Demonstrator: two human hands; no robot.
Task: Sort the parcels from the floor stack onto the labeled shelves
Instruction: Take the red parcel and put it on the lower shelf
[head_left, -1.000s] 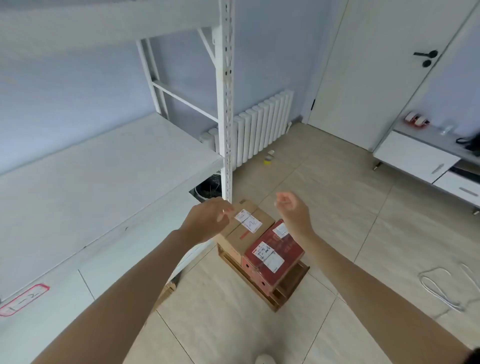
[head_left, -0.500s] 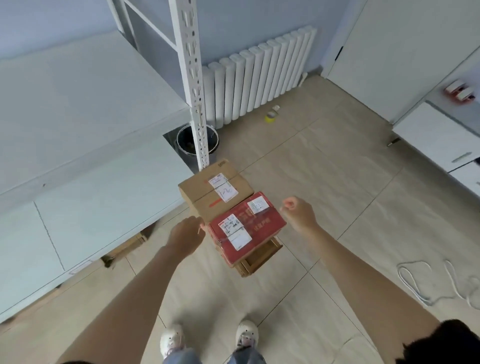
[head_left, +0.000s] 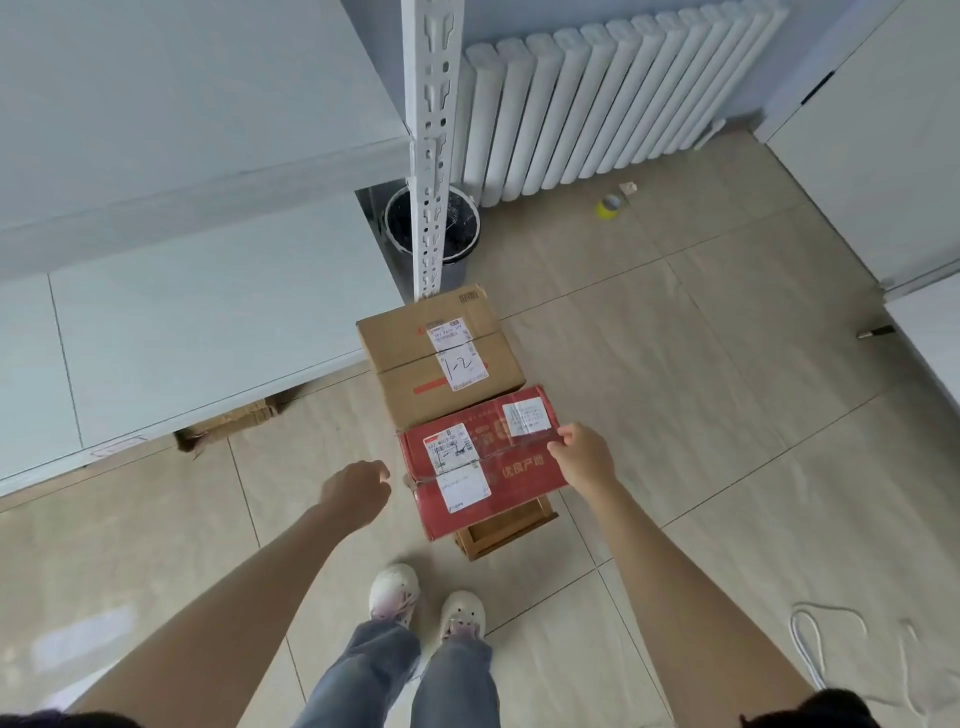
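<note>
A red parcel (head_left: 514, 467) with white labels lies on top of the floor stack, over a wooden crate (head_left: 511, 527). Behind it sits a brown cardboard parcel (head_left: 410, 358) whose label reads "1-2". My right hand (head_left: 584, 454) rests on the red parcel's right edge, thumb on its top. My left hand (head_left: 358, 491) hovers just left of the red parcel, fingers loosely curled, holding nothing. The white shelves (head_left: 208, 291) stand to the left, with a small red-edged label (head_left: 117, 447) on the lower shelf's front edge.
A white slotted shelf post (head_left: 431, 156) rises just behind the brown parcel, with a black bin (head_left: 462, 228) at its foot. A radiator (head_left: 597, 98) lines the back wall. A tape roll (head_left: 609, 207) and a white cable (head_left: 810, 649) lie on the tiled floor. My feet (head_left: 426, 603) stand before the stack.
The view has tipped down and come closer to the stack. Both hands have dropped toward the red parcel, and my right hand now touches its right edge.
</note>
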